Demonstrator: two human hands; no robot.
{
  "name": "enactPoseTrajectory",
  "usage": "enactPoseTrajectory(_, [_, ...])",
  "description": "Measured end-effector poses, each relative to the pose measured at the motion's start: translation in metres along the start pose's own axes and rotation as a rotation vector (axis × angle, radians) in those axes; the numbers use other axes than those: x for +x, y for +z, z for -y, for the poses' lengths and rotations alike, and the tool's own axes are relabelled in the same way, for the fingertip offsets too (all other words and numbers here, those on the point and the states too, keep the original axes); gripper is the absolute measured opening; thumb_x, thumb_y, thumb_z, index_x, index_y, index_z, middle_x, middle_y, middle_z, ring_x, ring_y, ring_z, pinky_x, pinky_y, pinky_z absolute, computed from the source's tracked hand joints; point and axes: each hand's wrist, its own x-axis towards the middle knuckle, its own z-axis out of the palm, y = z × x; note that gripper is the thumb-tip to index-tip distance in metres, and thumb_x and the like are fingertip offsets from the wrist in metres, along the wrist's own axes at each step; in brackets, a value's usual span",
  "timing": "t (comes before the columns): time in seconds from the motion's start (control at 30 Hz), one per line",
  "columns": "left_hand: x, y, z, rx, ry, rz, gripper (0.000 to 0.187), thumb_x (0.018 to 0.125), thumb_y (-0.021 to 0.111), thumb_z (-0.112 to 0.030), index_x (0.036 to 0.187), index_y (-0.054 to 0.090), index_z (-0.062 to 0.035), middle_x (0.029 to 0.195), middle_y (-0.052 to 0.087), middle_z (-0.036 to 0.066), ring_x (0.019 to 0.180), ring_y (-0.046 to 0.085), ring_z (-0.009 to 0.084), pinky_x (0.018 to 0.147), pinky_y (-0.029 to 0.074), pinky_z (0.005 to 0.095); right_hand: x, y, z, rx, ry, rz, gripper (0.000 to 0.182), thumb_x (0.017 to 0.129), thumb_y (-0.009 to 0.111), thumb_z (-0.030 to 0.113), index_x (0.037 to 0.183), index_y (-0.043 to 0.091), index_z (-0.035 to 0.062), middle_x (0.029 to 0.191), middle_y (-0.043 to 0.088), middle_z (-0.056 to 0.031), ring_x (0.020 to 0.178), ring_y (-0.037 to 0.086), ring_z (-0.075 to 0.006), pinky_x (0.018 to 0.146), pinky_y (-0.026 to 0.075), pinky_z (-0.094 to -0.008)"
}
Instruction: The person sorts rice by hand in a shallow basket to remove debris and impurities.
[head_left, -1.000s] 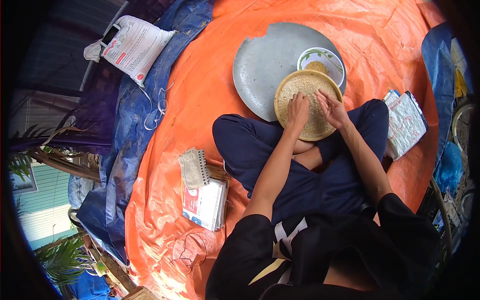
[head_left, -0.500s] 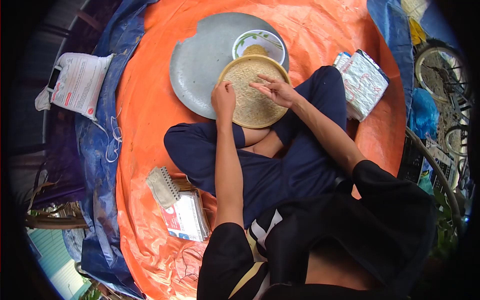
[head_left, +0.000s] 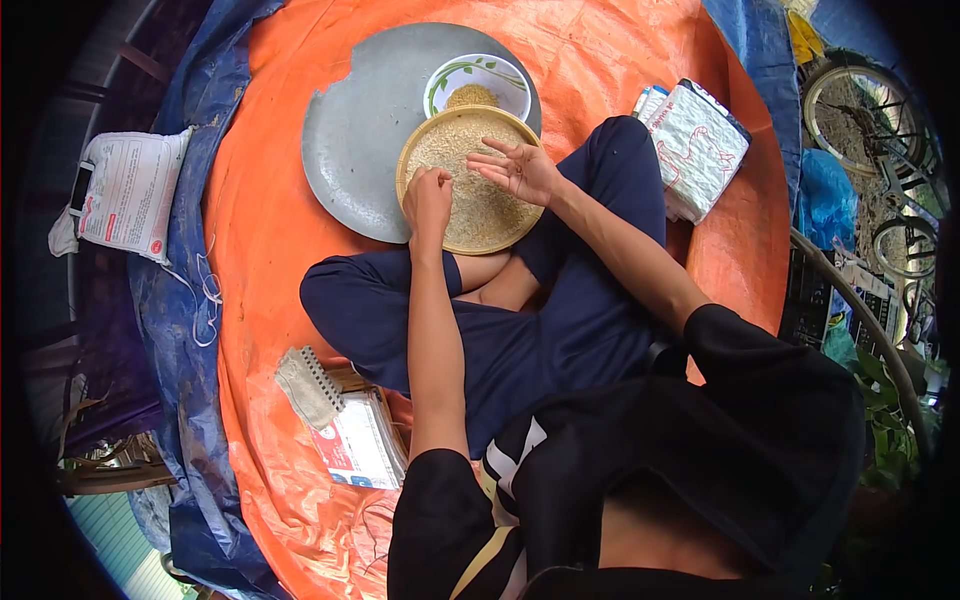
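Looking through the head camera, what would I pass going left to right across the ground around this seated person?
White printed sack → blue tarp → grey metal tray → woven basket of grain → folded white bag → bicycle wheel.

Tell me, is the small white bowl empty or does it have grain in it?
Not empty: the white bowl holds a small brownish grain heap.
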Motion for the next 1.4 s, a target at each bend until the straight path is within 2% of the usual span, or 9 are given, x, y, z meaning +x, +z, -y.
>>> enactPoseTrajectory(0.13, [-0.004,0.004,-0.003,0.151,0.087,-0.063,0.009,0.081,0.070,-0.015,0.088,0.071,-0.0087,0.091,0.063,0.012,0.084,0.065,0.0315,0.074,0.051,0.0423,0.000,0.001,0.000,0.016,0.001,-0.003,0.071,0.083,0.039,0.007,0.150,0.015,-0.0009,0.145,0.030,-0.0340,0.132,0.042,-0.0420,0.107,0.046,-0.0389])
enactPoseTrajectory(0.3, [-0.002,0.005,-0.001,0.167,0.061,-0.033,0.008,0.082,0.069,-0.016,0.086,0.071,-0.0093,0.093,0.063,0.012,0.087,0.065,0.0331,0.076,0.051,0.0436,-0.001,-0.001,0.000,0.050,0.020,0.052,0.070,0.083,0.045,0.012,0.148,0.021,-0.0009,0.147,0.031,-0.0318,0.134,0.040,-0.0400,0.109,0.042,-0.0394])
enactPoseTrajectory(0.43, [-0.004,0.005,0.001,0.189,0.121,0.003,0.010,0.084,0.060,-0.007,0.089,0.066,-0.0010,0.097,0.062,0.019,0.092,0.064,0.0359,0.078,0.051,0.0455,-0.002,0.005,-0.001,0.010,0.012,0.059,0.072,0.083,0.048,0.016,0.147,0.022,-0.0037,0.146,0.033,-0.0308,0.134,0.042,-0.0372,0.109,0.043,-0.0390])
enactPoseTrajectory(0.73, [-0.007,0.020,-0.005,0.518,0.220,-0.048,0.014,0.083,0.057,-0.004,0.094,0.064,0.0016,0.099,0.061,0.017,0.095,0.062,0.0302,0.085,0.050,0.0383,-0.006,0.007,-0.001,0.001,0.001,0.061,0.073,0.083,0.048,0.018,0.147,0.023,-0.0053,0.146,0.032,-0.0317,0.135,0.040,-0.0380,0.111,0.041,-0.0392])
enactPoseTrajectory(0.83, [-0.008,0.018,-0.006,0.485,0.195,-0.032,0.017,0.084,0.057,-0.005,0.097,0.063,0.0033,0.100,0.061,0.018,0.095,0.062,0.0315,0.085,0.049,0.0385,-0.007,0.007,-0.001,0.007,0.003,0.063,0.071,0.085,0.048,0.019,0.147,0.022,-0.0056,0.146,0.033,-0.0315,0.135,0.040,-0.0381,0.111,0.041,-0.0391])
enactPoseTrajectory(1.03, [-0.008,-0.008,-0.023,0.202,0.087,0.073,0.025,0.083,0.053,-0.002,0.103,0.056,0.0113,0.105,0.059,0.030,0.099,0.061,0.0425,0.087,0.050,0.0462,-0.007,0.003,-0.002,-0.029,-0.015,-0.055,0.066,0.092,0.042,0.028,0.146,0.026,-0.0063,0.146,0.036,-0.0292,0.133,0.043,-0.0368,0.109,0.043,-0.0381])
enactPoseTrajectory(1.13, [-0.010,-0.007,-0.032,0.027,0.020,0.089,0.025,0.081,0.055,-0.002,0.102,0.056,0.0124,0.104,0.060,0.031,0.098,0.062,0.0428,0.085,0.051,0.0461,-0.005,0.001,-0.004,-0.053,-0.022,-0.085,0.066,0.093,0.041,0.032,0.145,0.028,-0.0069,0.145,0.038,-0.0281,0.133,0.044,-0.0356,0.109,0.043,-0.0376])
enactPoseTrajectory(1.23, [-0.009,-0.003,-0.035,-0.088,0.038,0.106,0.019,0.082,0.053,-0.004,0.095,0.055,0.0109,0.094,0.060,0.032,0.094,0.061,0.0461,0.083,0.049,0.0495,-0.004,0.001,-0.004,-0.067,-0.008,-0.086,0.066,0.094,0.041,0.033,0.144,0.029,-0.0072,0.145,0.038,-0.0275,0.133,0.044,-0.0349,0.109,0.043,-0.0373])
enactPoseTrajectory(1.4, [-0.010,0.008,-0.037,-0.204,0.121,-0.048,0.012,0.082,0.056,-0.001,0.093,0.058,0.0037,0.093,0.062,0.027,0.090,0.061,0.0440,0.080,0.049,0.0487,-0.003,-0.001,-0.006,-0.083,-0.002,-0.101,0.065,0.095,0.043,0.036,0.142,0.033,-0.0073,0.142,0.042,-0.0266,0.130,0.047,-0.0321,0.109,0.042,-0.0364])
